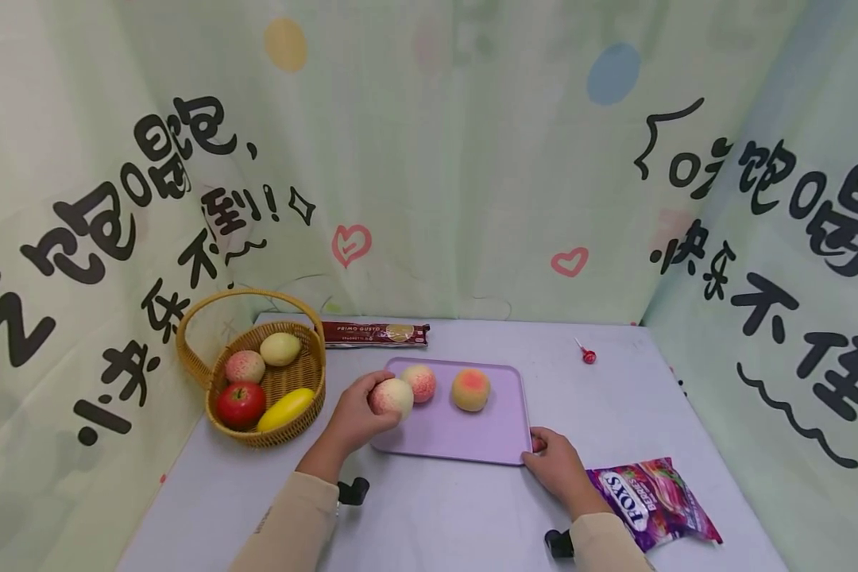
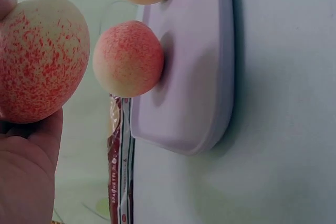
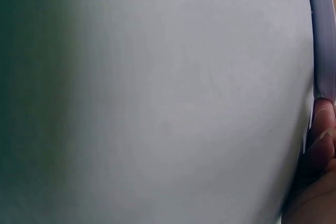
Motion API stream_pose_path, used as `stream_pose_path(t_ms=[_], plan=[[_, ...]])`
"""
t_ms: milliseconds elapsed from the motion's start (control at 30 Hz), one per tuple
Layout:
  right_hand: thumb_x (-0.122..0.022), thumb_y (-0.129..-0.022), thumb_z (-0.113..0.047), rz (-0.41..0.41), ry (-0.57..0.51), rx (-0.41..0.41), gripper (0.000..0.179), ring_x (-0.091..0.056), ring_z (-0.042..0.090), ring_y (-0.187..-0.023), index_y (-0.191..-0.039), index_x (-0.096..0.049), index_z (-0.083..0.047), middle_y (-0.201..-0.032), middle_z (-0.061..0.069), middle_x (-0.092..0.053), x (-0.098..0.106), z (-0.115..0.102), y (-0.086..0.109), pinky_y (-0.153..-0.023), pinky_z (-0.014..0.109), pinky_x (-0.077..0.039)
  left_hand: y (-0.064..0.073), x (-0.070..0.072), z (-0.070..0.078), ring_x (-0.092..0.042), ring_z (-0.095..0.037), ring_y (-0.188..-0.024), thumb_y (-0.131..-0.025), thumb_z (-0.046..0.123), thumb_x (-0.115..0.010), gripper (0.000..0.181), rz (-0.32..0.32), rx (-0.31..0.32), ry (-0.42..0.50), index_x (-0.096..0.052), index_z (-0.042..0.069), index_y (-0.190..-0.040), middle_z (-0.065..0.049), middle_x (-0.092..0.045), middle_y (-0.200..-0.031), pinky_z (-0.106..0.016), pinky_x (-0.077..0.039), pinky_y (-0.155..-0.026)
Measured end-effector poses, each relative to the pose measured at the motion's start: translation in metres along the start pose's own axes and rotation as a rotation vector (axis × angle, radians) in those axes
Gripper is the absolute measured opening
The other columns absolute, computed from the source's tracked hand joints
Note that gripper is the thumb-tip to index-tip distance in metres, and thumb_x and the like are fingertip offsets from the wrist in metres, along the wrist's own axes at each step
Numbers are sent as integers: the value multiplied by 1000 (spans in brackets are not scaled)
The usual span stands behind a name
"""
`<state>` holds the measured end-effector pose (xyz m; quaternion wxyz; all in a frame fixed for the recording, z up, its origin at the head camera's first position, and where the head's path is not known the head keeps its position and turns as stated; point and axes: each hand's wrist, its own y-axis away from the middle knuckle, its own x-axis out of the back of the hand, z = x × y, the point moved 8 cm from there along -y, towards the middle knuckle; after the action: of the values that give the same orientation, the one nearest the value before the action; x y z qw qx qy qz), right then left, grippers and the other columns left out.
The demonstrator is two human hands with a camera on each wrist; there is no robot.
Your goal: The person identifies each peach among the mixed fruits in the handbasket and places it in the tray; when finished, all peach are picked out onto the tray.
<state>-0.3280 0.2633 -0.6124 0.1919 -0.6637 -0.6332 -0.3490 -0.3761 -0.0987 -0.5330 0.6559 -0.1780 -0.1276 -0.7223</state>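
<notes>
In the head view my left hand (image 1: 357, 413) grips a pale peach (image 1: 392, 398) over the left side of a lilac tray (image 1: 436, 437). Red speckles cover that same peach (image 2: 44, 59) in the left wrist view, where thumb and fingers hold it from opposite sides. Two more fruits lie on the tray: a pink-speckled peach (image 1: 419, 383) at the back left and a yellow-orange peach (image 1: 470, 390) right of it. My right hand (image 1: 561, 469) holds the tray's front right corner, its fingers (image 3: 321, 124) at the rim.
At the left a wicker basket (image 1: 313, 397) holds a red apple (image 1: 241, 405), a peach, a yellow oblong fruit and a lemon-like fruit. Behind the tray lies a spaghetti packet (image 1: 379, 334). A red lollipop (image 1: 589, 357) is at the back right, a purple Fox's bag (image 1: 658, 500) beside my right wrist.
</notes>
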Motion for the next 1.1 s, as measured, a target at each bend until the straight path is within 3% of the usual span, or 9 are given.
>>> stream_pose_path(t_ms=[800,1100], plan=[[-74,-91,-14,0,-8,6,54,-53,21,-89,-138,-58,4,-97,7,-59,1,-1,2,-79,34,-51,5,-19,-24,-59,-26,-113,-75,22,-88,66,-84,73,-54,-62,16,-135,-7,-62,-134,-53,-52,-103],[-74,-91,-16,3,-1,-11,55,-54,22,-90,-140,-57,2,-99,7,-61,0,-1,2,-83,36,-53,4,-28,-30,-60,-25,-109,-75,21,-89,65,-138,64,-104,-63,14,-134,-7,-64,-129,-51,-53,-100]])
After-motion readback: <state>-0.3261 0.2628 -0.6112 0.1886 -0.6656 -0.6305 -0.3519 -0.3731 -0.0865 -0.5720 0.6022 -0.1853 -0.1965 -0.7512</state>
